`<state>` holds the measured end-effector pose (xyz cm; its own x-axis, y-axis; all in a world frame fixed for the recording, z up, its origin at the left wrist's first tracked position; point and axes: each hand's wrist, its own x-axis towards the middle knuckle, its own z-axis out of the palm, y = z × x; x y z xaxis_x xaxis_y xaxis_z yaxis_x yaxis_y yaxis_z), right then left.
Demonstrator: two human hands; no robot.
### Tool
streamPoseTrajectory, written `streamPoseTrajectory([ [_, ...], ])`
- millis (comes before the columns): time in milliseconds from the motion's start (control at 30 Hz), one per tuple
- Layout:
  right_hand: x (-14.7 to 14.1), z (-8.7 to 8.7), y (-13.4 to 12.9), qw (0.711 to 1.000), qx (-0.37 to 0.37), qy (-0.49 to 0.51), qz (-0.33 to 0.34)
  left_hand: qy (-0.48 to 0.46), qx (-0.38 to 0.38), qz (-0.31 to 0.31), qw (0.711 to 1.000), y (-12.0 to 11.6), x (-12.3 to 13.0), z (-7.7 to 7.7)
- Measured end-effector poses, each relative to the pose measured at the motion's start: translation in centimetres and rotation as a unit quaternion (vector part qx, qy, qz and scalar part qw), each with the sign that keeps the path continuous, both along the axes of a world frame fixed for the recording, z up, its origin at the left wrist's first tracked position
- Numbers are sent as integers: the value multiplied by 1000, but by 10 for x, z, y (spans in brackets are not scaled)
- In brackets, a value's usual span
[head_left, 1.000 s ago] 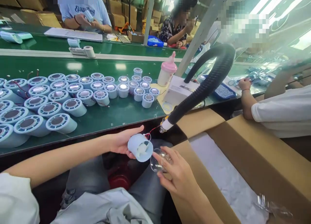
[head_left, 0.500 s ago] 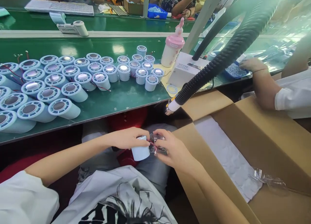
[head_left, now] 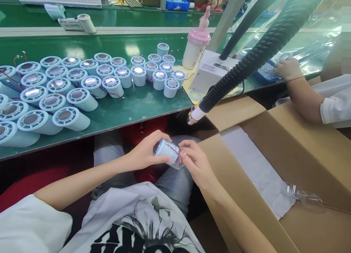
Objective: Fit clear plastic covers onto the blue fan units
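Above my lap, my left hand (head_left: 149, 149) is wrapped round a light-blue cylinder (head_left: 165, 149) with a dark round end facing left. A clear plastic cup (head_left: 176, 164) surrounds the cylinder, at least at its right end. Thin red wires (head_left: 173, 149) run along the cylinder's side towards my right fingers. My right hand (head_left: 196, 163) is closed at the right end of the clear cup, fingertips on the plastic near the wires. Whether it also pinches the wires is hard to make out.
Many similar blue cylinders (head_left: 76, 95) stand on the green table (head_left: 131, 114). A black corrugated hose (head_left: 233, 81) hangs over its edge near a white box (head_left: 208, 71) and a pink-lidded cup (head_left: 196, 48). An open carton (head_left: 315, 147) holds clear plastic (head_left: 304, 198). Another person's hand (head_left: 289, 68) is at right.
The cylinder has turned and now sits in the clear cup, which my right hand held beside it earlier. Both hands have risen slightly, and the left grips further round.
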<state>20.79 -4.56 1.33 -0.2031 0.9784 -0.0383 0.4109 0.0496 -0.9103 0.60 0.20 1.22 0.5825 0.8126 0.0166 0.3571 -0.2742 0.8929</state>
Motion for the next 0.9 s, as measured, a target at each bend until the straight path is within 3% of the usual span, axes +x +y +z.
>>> streamPoseTrajectory([
  [200,3,3,0,993,-39,73,-82,-27,72,-76,994,5,-3,-27],
  [300,7,1,3,986,-70,121,-91,-58,-1,-109,992,5,-4,-30],
  [400,12,-2,5,974,-83,195,-76,-102,-133,-88,982,-1,-4,-25],
  [500,16,-4,3,982,-16,185,17,-155,-241,-37,957,-7,-4,-15],
  [633,18,-3,-4,985,147,29,89,-176,-318,-4,932,-13,-5,-3],
  [733,19,-3,-9,979,183,3,90,-145,-293,-24,945,-14,-6,3],
  [900,21,-2,-12,986,136,55,82,-127,-216,-69,966,-13,-12,9],
])
